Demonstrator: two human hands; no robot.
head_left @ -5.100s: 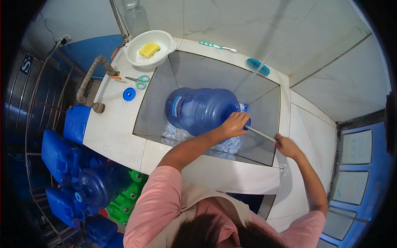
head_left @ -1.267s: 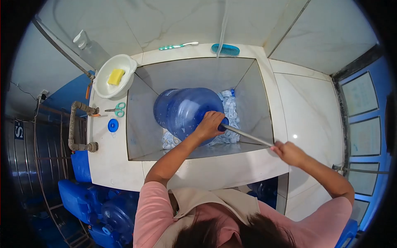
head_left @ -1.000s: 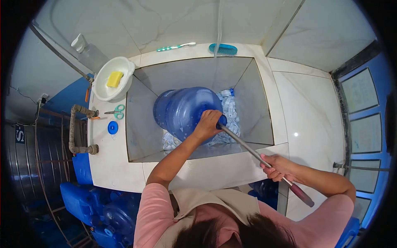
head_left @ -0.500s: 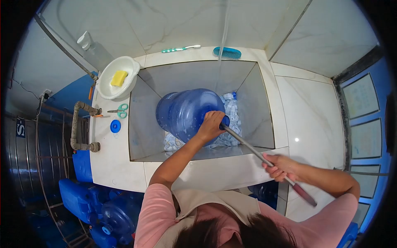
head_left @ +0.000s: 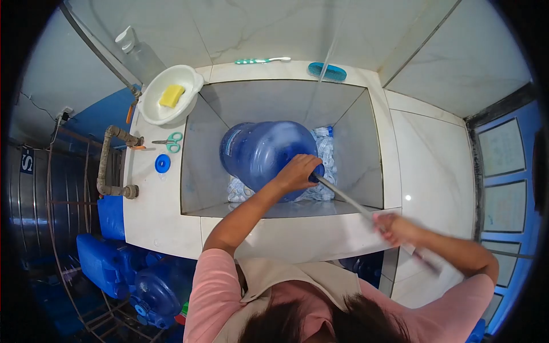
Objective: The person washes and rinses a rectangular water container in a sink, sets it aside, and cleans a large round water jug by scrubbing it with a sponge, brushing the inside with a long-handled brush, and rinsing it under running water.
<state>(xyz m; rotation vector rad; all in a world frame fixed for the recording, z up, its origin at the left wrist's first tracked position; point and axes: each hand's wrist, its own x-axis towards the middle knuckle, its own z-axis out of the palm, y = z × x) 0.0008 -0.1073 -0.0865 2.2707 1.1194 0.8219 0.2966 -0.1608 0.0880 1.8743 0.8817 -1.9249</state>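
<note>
- Left hand (head_left: 299, 172): fingers closed around the neck of the big blue jug (head_left: 260, 151)
- Right hand (head_left: 394, 227): gripping the metal rod (head_left: 349, 199), slightly blurred, as is the rod's dark reddish handle end
- The jug lies on its side in the grey basin (head_left: 355, 166), its mouth pointing between three and four o'clock (twelve being the wall side); the rod meets the mouth and slants out toward four, over the basin's edge
- Striped cloth (head_left: 326, 150) lies under and beside the jug
- Around the basin, on its pale surround (head_left: 150, 220): toothbrush (head_left: 263, 60) at twelve, teal brush (head_left: 327, 72) at one, white bowl (head_left: 184, 106) holding a yellow sponge (head_left: 171, 96) at ten, scissors (head_left: 173, 142) and a round blue cap (head_left: 162, 163) near nine
- Down at seven, below the surround, another blue jug (head_left: 163, 288) sits among blue containers (head_left: 100, 263)
</note>
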